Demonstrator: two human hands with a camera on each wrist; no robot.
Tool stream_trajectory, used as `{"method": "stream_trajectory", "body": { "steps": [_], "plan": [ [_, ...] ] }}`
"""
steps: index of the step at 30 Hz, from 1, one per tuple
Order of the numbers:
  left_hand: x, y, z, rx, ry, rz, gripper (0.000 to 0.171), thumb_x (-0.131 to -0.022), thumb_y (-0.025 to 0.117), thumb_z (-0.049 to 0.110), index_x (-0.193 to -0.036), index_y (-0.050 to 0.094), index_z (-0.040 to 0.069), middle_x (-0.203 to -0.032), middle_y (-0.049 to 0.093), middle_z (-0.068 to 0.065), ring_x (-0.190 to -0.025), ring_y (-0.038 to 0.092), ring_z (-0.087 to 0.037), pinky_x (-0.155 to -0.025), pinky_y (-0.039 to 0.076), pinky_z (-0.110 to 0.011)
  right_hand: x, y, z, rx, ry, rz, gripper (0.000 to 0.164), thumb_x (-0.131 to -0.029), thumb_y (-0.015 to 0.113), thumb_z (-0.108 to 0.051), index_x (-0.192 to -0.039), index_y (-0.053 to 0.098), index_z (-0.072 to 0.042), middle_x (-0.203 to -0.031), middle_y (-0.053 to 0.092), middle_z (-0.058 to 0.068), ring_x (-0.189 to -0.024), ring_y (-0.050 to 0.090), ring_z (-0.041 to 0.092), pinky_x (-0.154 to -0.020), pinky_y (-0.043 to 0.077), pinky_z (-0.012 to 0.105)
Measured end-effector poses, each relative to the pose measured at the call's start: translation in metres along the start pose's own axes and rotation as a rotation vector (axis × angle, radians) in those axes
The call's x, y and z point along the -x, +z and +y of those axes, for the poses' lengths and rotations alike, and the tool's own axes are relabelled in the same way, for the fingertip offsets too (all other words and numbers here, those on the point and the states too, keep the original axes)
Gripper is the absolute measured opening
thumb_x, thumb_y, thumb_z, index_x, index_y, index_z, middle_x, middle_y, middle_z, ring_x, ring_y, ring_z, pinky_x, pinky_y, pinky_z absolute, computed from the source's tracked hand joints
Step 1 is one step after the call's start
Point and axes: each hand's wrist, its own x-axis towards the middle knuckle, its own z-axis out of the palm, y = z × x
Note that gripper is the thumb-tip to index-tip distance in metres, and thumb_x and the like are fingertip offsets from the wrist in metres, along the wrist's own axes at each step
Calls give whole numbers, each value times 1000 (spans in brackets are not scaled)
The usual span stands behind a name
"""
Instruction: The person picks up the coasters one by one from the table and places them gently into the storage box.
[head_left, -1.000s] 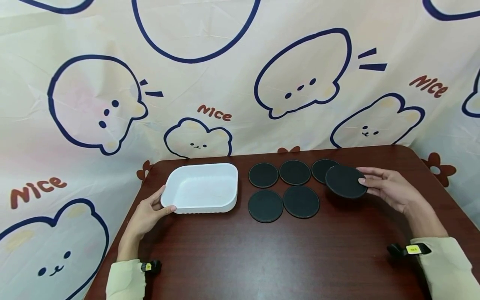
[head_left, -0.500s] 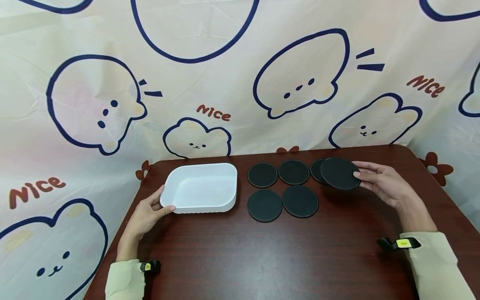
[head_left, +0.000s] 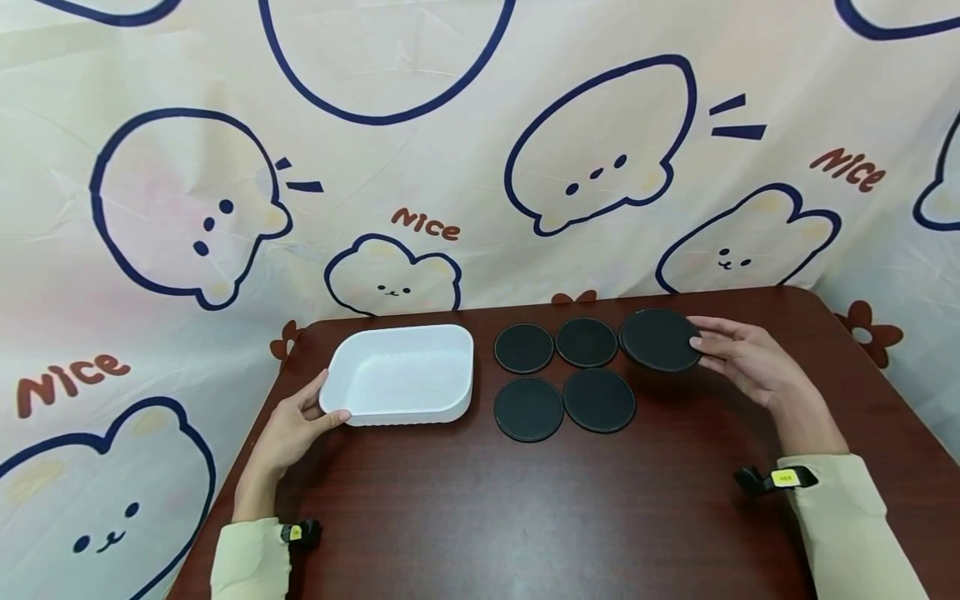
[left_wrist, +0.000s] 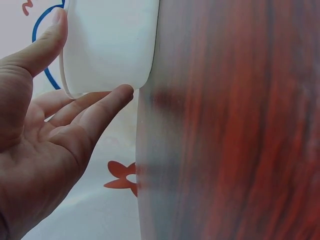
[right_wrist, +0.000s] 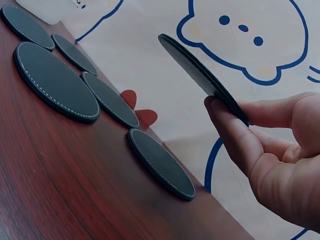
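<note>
My right hand pinches a round black coaster by its right edge, thumb on top and fingers beneath. The right wrist view has this coaster raised and tilted, apart from the tabletop. In the head view it covers the coaster under it; the right wrist view brings out that lower coaster, flat on the table. A white plastic tub stands at the back left. My left hand grips the tub's near left corner, its thumb and fingers on different sides, while the left wrist view shows only part of the tub.
Several more black stitched coasters lie flat to the right of the tub, in two rows: back ones and front ones. The dark wooden table reaches back to a hanging patterned cloth.
My right hand has carried its coaster left and slightly back, until it overlaps the back-row right coaster in the head view. The left hand and the tub have stayed put.
</note>
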Motion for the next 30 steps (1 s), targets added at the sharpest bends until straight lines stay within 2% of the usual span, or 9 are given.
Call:
{"method": "stream_trajectory", "body": {
  "steps": [5, 15, 25, 30],
  "plan": [
    [-1, 0, -1, 3, 1, 1, 97, -99, 81, 25, -172, 19, 10, -173, 31, -27, -142, 58, -39, -88, 53, -6, -5, 8, 1, -15, 4, -9, 31, -105, 69, -6, -128, 73, -26, -111, 81, -10, -94, 80, 7, -82, 65, 22],
    [0, 1, 0, 1, 4, 3, 98, -98, 81, 28, -172, 20, 11, -172, 32, -26, -142, 59, -40, -89, 54, -8, -10, 30, 0, -9, 12, -19, 39, -104, 70, -9, -142, 63, -17, -113, 80, -11, -95, 79, 6, -84, 64, 20],
    [0, 0, 0, -14, -1, 6, 101, -97, 82, 37, -172, 20, 10, -172, 33, -25, -143, 58, -40, -91, 54, -8, -18, 59, 2, -1, 13, -48, 65, -106, 69, -10, -162, 40, 0, -114, 80, -11, -98, 80, 6, -88, 64, 21],
    [1, -1, 1, -8, -8, 3, 101, -97, 82, 36, -172, 20, 10, -172, 34, -25, -142, 58, -40, -92, 54, -9, -23, 76, 3, -18, 1, -67, 69, -106, 67, -9, -165, 33, 3, -116, 79, -11, -101, 79, 5, -89, 63, 20]
  ]
}}
